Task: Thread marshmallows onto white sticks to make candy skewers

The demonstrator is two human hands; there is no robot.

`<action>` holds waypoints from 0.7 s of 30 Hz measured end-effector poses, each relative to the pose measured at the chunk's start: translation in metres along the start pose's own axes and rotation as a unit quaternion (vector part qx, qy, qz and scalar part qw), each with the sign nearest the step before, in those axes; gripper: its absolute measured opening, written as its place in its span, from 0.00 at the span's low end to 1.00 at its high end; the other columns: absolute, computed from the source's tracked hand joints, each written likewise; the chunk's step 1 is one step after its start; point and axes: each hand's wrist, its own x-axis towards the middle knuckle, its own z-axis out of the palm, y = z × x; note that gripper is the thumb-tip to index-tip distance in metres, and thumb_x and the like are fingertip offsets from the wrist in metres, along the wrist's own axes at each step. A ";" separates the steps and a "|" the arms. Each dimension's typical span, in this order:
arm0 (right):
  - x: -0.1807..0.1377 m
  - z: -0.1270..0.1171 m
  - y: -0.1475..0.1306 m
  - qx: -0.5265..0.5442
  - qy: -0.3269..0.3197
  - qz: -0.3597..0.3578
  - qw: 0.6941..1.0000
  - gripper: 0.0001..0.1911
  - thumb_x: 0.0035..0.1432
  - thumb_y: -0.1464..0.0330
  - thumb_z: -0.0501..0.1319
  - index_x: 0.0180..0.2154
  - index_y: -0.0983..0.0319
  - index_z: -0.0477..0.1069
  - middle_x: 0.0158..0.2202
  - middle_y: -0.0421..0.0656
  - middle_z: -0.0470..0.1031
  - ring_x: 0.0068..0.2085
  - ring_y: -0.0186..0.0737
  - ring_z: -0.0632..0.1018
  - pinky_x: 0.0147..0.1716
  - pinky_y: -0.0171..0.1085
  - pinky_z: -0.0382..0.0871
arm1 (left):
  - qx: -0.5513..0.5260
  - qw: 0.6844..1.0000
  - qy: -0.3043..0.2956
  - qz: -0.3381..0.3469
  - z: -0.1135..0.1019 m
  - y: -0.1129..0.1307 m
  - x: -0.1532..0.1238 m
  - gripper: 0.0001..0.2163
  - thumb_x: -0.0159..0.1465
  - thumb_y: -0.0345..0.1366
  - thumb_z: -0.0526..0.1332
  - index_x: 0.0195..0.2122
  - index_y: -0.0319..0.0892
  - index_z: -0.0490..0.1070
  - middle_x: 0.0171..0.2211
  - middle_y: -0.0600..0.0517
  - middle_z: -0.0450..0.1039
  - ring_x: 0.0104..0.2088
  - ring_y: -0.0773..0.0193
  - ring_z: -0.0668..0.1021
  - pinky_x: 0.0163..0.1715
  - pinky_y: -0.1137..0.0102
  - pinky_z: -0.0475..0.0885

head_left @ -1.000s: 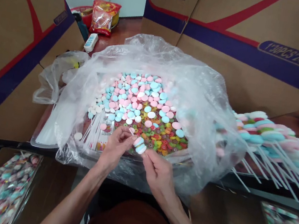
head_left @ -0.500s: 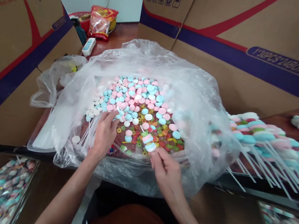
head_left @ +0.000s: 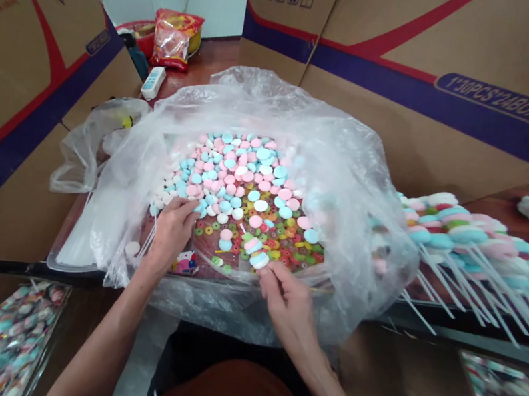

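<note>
My right hand (head_left: 290,300) pinches a candy skewer (head_left: 254,250) near its lower end. The skewer carries pink, blue and white marshmallow discs with small gummy rings, and its bare tip points up and left. My left hand (head_left: 171,233) is at the left edge of a heap of marshmallow discs (head_left: 233,169), its fingers bent together at the candies. Whatever lies between those fingertips is hidden. Colourful gummy rings (head_left: 288,236) lie spread in front of the heap. White sticks (head_left: 149,236) lie beside and partly behind my left hand.
Crumpled clear plastic (head_left: 351,165) surrounds the candies. Finished skewers (head_left: 470,239) are piled at the right, sticks pointing toward me. More white sticks (head_left: 85,239) lie at the left. Large cartons (head_left: 387,97) stand behind. Filled candy packs (head_left: 2,337) are below the table edge.
My left hand has shifted slightly left, its fingers drawn closer together. My right hand still grips the skewer, a little farther left. The view has moved slightly.
</note>
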 end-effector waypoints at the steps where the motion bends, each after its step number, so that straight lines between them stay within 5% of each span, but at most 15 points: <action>1: 0.000 0.000 -0.001 -0.003 -0.002 -0.003 1.000 0.19 0.66 0.60 0.53 0.24 0.59 0.61 0.20 0.35 0.61 0.22 0.32 0.64 0.23 0.32 0.57 | 0.010 1.000 -0.004 0.010 0.000 -0.001 -0.001 0.11 0.65 0.31 0.57 0.45 0.44 0.77 0.42 0.46 0.73 0.42 0.58 0.77 0.45 0.64 0.73; 7: 0.000 0.001 -0.003 -0.017 -0.008 -0.002 1.000 0.18 0.66 0.59 0.53 0.25 0.59 0.62 0.20 0.35 0.61 0.22 0.32 0.64 0.23 0.32 0.57 | 0.062 0.996 -0.036 0.060 0.007 0.002 -0.003 0.13 0.65 0.31 0.60 0.51 0.43 0.72 0.45 0.45 0.68 0.42 0.59 0.75 0.44 0.65 0.73; 14: 0.000 0.001 -0.005 -0.018 -0.016 -0.007 1.000 0.17 0.66 0.60 0.53 0.26 0.60 0.63 0.22 0.36 0.62 0.24 0.33 0.64 0.25 0.32 0.57 | 0.069 0.996 -0.031 0.056 0.010 0.013 -0.003 0.10 0.66 0.30 0.57 0.46 0.43 0.75 0.42 0.45 0.73 0.45 0.56 0.76 0.47 0.64 0.71; 18: -0.001 -0.001 -0.009 -0.017 -0.032 -0.007 0.999 0.17 0.66 0.60 0.53 0.25 0.59 0.62 0.21 0.36 0.61 0.23 0.33 0.64 0.24 0.32 0.57 | -0.070 0.997 0.016 -0.031 0.002 0.020 -0.006 0.09 0.66 0.34 0.59 0.44 0.44 0.77 0.42 0.46 0.76 0.40 0.59 0.79 0.43 0.66 0.73; 21: -0.001 0.002 -0.013 -0.013 -0.039 -0.019 0.999 0.17 0.66 0.61 0.52 0.25 0.59 0.61 0.21 0.35 0.60 0.23 0.32 0.63 0.24 0.32 0.56 | -0.259 0.953 0.017 -0.153 0.001 0.031 -0.010 0.12 0.64 0.39 0.62 0.47 0.43 0.77 0.40 0.48 0.79 0.33 0.62 0.80 0.35 0.68 0.74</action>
